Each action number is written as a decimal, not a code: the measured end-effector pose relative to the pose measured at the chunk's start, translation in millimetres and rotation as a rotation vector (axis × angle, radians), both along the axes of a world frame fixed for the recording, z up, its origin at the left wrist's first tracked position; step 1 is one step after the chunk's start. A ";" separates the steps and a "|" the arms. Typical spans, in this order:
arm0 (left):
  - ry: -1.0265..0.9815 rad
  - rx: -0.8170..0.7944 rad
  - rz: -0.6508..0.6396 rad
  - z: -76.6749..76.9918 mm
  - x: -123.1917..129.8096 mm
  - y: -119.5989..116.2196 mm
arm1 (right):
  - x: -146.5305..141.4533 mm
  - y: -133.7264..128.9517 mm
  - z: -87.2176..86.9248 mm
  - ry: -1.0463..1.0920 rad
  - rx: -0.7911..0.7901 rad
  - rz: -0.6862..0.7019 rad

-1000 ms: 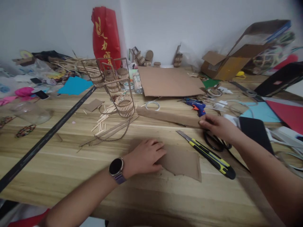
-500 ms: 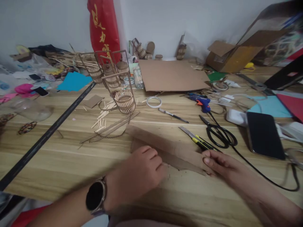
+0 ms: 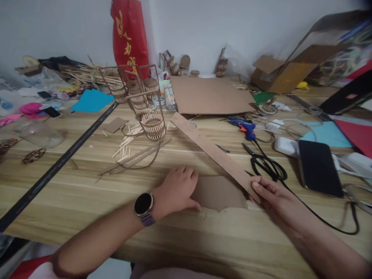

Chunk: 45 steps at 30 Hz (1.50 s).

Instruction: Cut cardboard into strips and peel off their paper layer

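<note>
Right grip (image 3: 270, 195) pinching its near end, the cardboard strip (image 3: 215, 154) slants lengthwise away leftward above the surface (image 3: 221, 240), partly hiding a pen (image 3: 223, 148); left grip (image 3: 176, 190), loosely open, rests at a cardboard piece's (image 3: 219, 193) edge

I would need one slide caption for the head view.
The right hand holds a cardboard strip; the left hand lies at a wider cardboard piece.

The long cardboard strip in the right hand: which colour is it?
The strip is light brown; see the head view.
</note>
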<state>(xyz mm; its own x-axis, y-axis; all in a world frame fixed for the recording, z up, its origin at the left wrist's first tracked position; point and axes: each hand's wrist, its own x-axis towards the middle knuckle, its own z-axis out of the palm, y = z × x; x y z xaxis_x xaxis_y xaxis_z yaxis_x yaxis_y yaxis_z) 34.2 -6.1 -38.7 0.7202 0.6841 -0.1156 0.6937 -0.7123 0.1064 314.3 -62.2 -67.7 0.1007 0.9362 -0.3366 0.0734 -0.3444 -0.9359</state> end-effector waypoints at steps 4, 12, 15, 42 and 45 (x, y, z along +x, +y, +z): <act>-0.136 -0.225 0.069 5.9 -14.6 1.3 | 1.5 -1.3 -5.8 0.064 0.004 -0.035; -0.807 -0.816 0.482 2.5 -34.2 1.0 | 5.7 -0.5 -11.1 0.130 0.063 -0.117; -1.035 -1.077 0.677 -11.8 -25.9 -22.6 | 4.4 -1.3 -10.1 0.097 0.082 -0.095; -0.154 0.009 -0.100 -30.5 -30.7 6.7 | 2.0 18.5 -4.4 -0.057 0.087 0.013; -0.114 0.105 -0.059 -30.7 -28.5 3.9 | 2.7 20.6 -5.4 -0.109 0.086 0.031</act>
<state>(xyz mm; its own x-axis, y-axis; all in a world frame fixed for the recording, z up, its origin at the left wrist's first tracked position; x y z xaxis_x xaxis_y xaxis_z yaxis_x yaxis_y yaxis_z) 5.7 -2.2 -69.4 0.7637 0.6443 0.0392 0.6382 -0.7628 0.1045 317.0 -41.6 -73.1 0.1029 0.9644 -0.2438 0.1861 -0.2594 -0.9477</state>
